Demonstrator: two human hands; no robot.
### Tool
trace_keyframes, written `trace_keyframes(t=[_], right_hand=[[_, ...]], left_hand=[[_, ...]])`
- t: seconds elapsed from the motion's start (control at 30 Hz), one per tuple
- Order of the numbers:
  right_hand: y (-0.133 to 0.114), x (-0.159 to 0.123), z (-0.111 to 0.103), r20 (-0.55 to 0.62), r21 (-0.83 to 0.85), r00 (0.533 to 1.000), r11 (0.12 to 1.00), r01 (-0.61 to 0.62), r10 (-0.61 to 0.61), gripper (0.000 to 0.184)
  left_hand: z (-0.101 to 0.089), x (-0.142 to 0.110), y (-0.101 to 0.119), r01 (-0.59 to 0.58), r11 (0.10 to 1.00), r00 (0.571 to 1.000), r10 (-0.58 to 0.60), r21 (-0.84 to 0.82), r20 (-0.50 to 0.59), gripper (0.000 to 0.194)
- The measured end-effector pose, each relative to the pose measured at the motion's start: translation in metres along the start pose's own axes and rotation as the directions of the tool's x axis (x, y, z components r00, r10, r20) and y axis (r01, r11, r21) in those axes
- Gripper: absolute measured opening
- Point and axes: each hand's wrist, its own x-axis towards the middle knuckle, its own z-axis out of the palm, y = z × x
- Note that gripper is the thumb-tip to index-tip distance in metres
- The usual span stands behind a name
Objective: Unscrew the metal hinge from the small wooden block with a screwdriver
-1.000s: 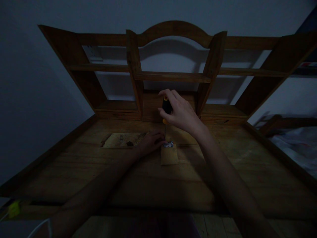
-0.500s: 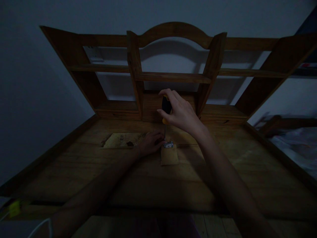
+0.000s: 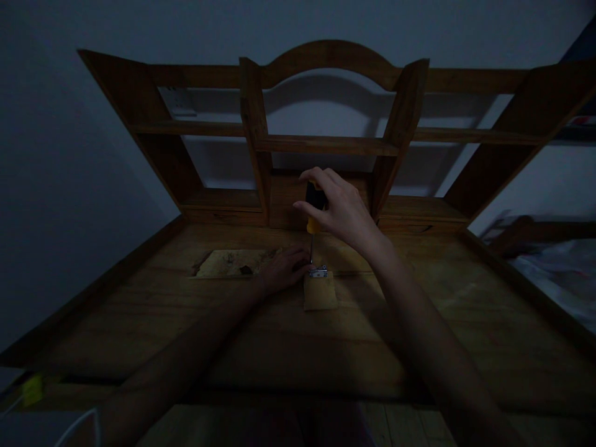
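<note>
My right hand point(image 3: 343, 211) is closed round the black and yellow handle of a screwdriver point(image 3: 313, 206), which stands upright. Its thin shaft points down onto a small metal hinge point(image 3: 318, 271) at the top edge of a small pale wooden block point(image 3: 320, 292). My left hand point(image 3: 285, 268) rests on the wooden desk point(image 3: 279, 335) just left of the hinge, with its fingertips pressed against the hinge and the shaft's tip. The light is dim, so fine detail of the hinge is hard to make out.
A wooden hutch with shelves point(image 3: 326, 144) rises at the back of the desk. A shallow pale recess point(image 3: 230, 263) lies in the desk top to the left of my left hand. A yellow object point(image 3: 31, 390) sits at the lower left edge.
My right hand has shifted its fingers slightly round the screwdriver handle, which stays upright on the hinge. My left hand has not moved.
</note>
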Motion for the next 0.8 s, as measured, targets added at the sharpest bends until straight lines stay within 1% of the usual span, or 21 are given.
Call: trace_keyframes(t=[0.07,0.2,0.27,0.33,0.5,0.57,0.67,0.8], right_hand=[[-0.0015,-0.0005,-0.0001,0.009,0.007,1.000,1.000,0.016,-0.016,0.035],[-0.0052,-0.0028,-0.0022,0.036,0.017,0.999,1.000,0.001,-0.002,0.045],[-0.0052,-0.0035,-0.0026,0.032,0.019,0.999,1.000,-0.011,0.010,0.047],[-0.0036,-0.0034,-0.0020,0.027,0.017,1.000,1.000,-0.013,0.013,0.046],[-0.0005,-0.0021,0.0011,0.034,0.009,0.999,1.000,0.001,-0.002,0.041],[-0.0013,-0.0021,0.0010,0.031,0.013,1.000,1.000,0.001,-0.001,0.043],[-0.0022,-0.0028,-0.0018,0.035,0.015,0.999,1.000,-0.010,0.010,0.049],[0.0031,-0.0031,-0.0060,0.031,-0.004,0.999,1.000,-0.021,0.021,0.045]], left_hand=[[0.0014,-0.0003,-0.0021,-0.004,1.000,1.000,0.004,0.000,0.003,0.019],[0.0029,-0.0008,-0.0052,-0.026,1.000,0.999,0.026,0.006,-0.025,0.020],[0.0022,-0.0004,-0.0045,-0.026,1.000,0.999,0.026,0.009,-0.027,0.021],[0.0012,0.0004,-0.0025,-0.029,1.000,0.999,0.029,0.001,-0.015,0.021],[0.0021,0.0011,0.0000,-0.041,0.999,0.999,0.040,-0.015,-0.024,0.019],[0.0036,0.0003,-0.0015,-0.054,0.998,0.998,0.053,-0.013,-0.032,0.020],[0.0054,-0.0007,-0.0040,-0.051,0.998,0.998,0.053,0.042,-0.044,0.020],[0.0049,-0.0005,-0.0028,-0.032,0.998,0.999,0.034,0.054,-0.039,0.022]])
